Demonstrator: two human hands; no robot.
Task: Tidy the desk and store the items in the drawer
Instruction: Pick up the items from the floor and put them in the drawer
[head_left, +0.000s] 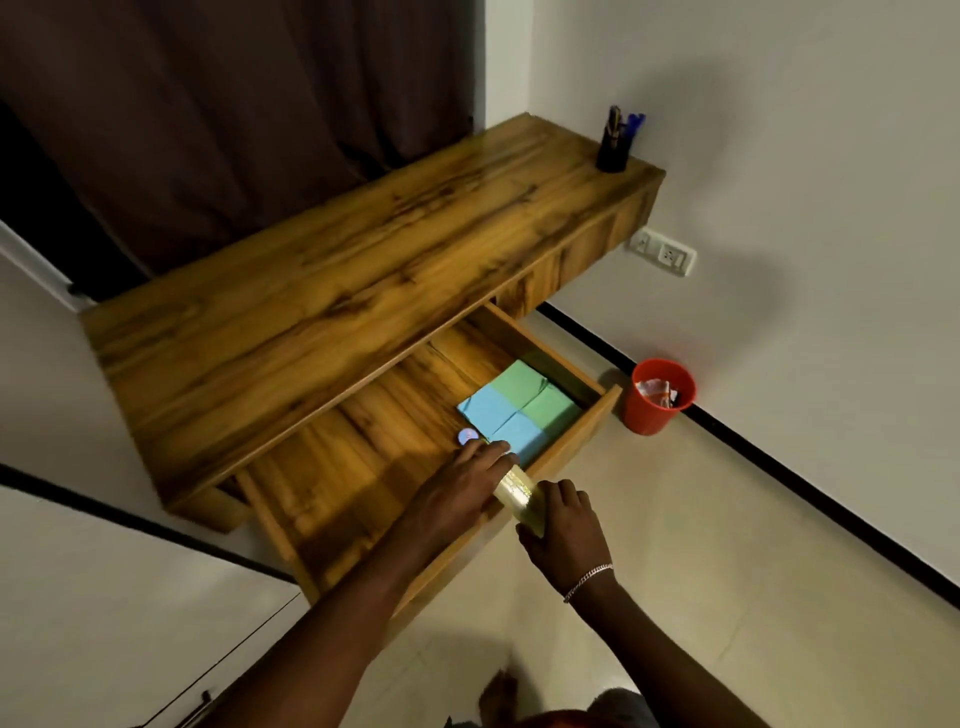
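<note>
The wooden desk (332, 260) has its drawer (576, 441) pulled out. Inside the drawer at the right lie blue and green paper pads (519, 405) side by side, with a small round blue-white object (466, 436) just left of them. My left hand (457, 493) reaches into the drawer, fingers near the pads and touching one end of a yellow pad (519, 496). My right hand (563, 525), with a silver bracelet, grips the other end of this yellow pad above the drawer's front edge.
A black pen holder (613, 148) with pens stands at the desk's far right corner. A red bin (657, 395) with scraps sits on the floor by the wall. A dark curtain (234, 104) hangs behind the desk. A wall socket (667, 254) is below the desk's end.
</note>
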